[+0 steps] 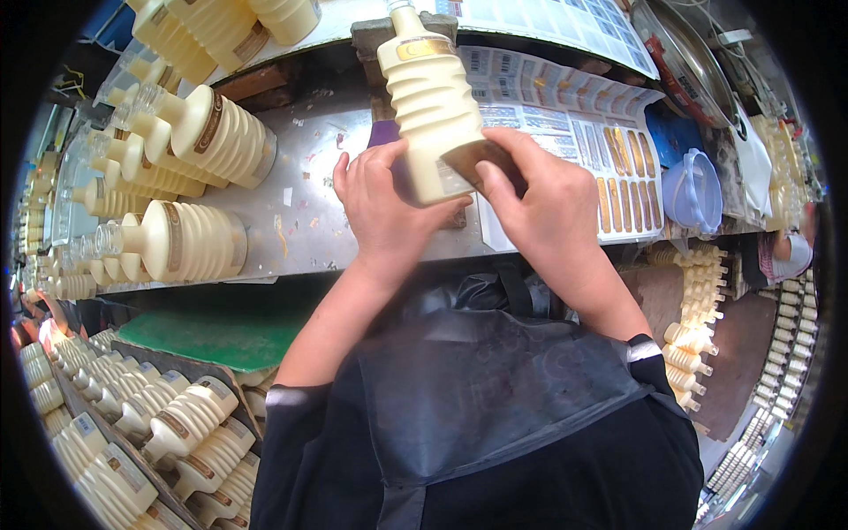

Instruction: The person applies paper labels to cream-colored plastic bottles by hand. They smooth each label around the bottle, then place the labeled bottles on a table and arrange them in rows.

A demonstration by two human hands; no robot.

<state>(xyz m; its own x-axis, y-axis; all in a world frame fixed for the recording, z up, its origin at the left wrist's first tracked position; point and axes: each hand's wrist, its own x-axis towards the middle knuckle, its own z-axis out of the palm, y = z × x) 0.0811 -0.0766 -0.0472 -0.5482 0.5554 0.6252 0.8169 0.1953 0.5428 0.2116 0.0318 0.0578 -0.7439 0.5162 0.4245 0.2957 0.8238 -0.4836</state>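
Note:
A cream ribbed bottle (435, 93) lies tilted over the metal bench, with its neck pointing away from me. A gold label band runs round its shoulder, and its neck end is at a grey block (364, 37). My left hand (382, 199) grips the lower end, fingers on the side and thumb under the base. In my right hand (549, 190) is a flat dark brown piece (481, 163), pinched between thumb and fingers. It presses against the bottle's smooth lower part; its exact kind does not show.
Label sheets (609, 141) with gold strips lie to the right, beside a light blue basket (693, 193). Several ribbed bottles (199, 243) stand or lie at the left of the bench (300, 212). Below left, more bottles (190, 420) fill a crate. A green board (212, 327) sits beneath the bench edge.

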